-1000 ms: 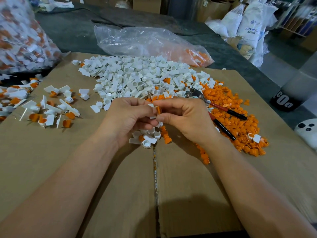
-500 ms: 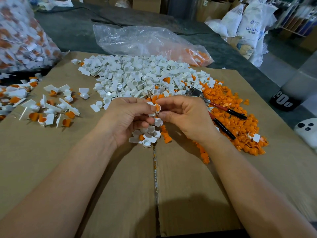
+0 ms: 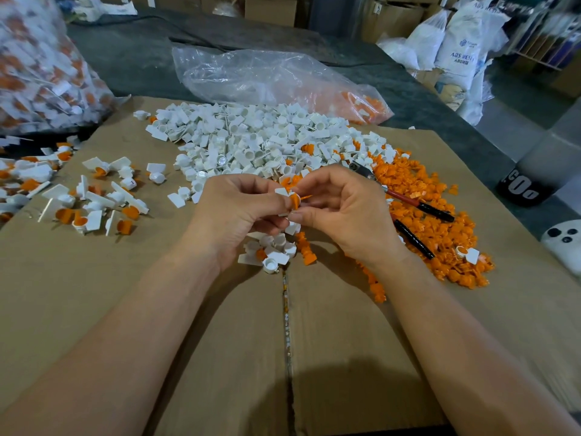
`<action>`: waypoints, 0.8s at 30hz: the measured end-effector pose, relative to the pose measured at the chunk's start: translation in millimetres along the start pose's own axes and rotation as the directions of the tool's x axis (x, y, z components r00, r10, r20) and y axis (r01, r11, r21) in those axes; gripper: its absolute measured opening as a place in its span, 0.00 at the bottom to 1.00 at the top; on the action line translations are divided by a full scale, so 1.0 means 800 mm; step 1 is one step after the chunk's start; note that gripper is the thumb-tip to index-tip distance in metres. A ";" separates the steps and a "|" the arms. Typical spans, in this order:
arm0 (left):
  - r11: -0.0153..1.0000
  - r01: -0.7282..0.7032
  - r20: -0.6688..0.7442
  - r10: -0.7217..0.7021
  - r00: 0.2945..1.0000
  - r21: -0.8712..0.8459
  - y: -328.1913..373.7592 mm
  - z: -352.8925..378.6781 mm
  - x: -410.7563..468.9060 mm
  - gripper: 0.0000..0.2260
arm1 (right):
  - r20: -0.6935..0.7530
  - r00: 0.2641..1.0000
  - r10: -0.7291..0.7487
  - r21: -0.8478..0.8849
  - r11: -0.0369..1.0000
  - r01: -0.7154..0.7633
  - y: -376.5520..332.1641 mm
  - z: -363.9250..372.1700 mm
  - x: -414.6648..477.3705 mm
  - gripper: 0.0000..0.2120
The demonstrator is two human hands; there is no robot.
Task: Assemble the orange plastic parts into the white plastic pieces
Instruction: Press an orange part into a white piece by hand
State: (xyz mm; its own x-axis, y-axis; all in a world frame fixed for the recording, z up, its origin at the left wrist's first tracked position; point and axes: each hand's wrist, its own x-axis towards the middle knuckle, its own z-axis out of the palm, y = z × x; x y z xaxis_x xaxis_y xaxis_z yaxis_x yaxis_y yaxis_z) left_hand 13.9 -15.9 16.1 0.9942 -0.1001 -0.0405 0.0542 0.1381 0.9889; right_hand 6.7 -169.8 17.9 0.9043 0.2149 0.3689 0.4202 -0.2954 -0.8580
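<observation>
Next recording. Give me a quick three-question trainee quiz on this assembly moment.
1. True or false: the red-and-black-handled pliers lie on the heap of loose orange plastic parts.
2. The assembled white-and-orange pieces lie on which side of the brown cardboard sheet? A left, B right, C near edge.
3. What do the left hand and right hand pinch between them?
Key: 1 true; 2 A; 3 a small orange plastic part and a white plastic piece.

even indoor light, soft shadows under forearms, wide-angle bending, blurred edges.
</observation>
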 end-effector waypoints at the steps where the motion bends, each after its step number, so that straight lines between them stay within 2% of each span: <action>1: 1.000 -0.005 -0.001 0.005 1.000 0.004 0.000 0.000 0.000 0.11 | 0.000 1.000 -0.002 0.001 1.000 0.002 0.000 -0.001 0.000 0.16; 7: 1.000 -0.008 0.011 0.008 1.000 0.018 0.000 0.000 -0.001 0.11 | 0.016 0.999 -0.042 -0.005 0.999 0.042 0.000 -0.001 -0.001 0.15; 12: 1.000 0.002 0.023 -0.002 1.000 0.017 0.001 -0.001 -0.002 0.11 | 0.024 0.989 -0.146 -0.004 0.989 0.146 0.000 -0.001 -0.002 0.18; 19: 0.999 0.041 0.045 -0.041 0.998 0.005 0.000 0.001 -0.002 0.13 | -0.002 0.989 -0.145 -0.043 0.989 0.145 0.006 -0.001 -0.001 0.17; 24: 0.998 0.070 0.074 -0.069 0.995 -0.007 -0.001 0.001 -0.001 0.09 | 0.005 0.991 -0.134 -0.064 0.989 0.134 0.005 -0.002 -0.001 0.17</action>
State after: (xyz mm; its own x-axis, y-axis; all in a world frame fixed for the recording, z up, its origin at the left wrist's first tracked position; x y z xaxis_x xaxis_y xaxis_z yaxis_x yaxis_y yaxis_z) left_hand 12.9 -16.7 15.7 0.9784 -0.1818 -0.0981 0.1242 0.1379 0.9826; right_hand 7.6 -172.8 15.0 0.8392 0.2575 0.4790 0.5420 -0.3232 -0.7758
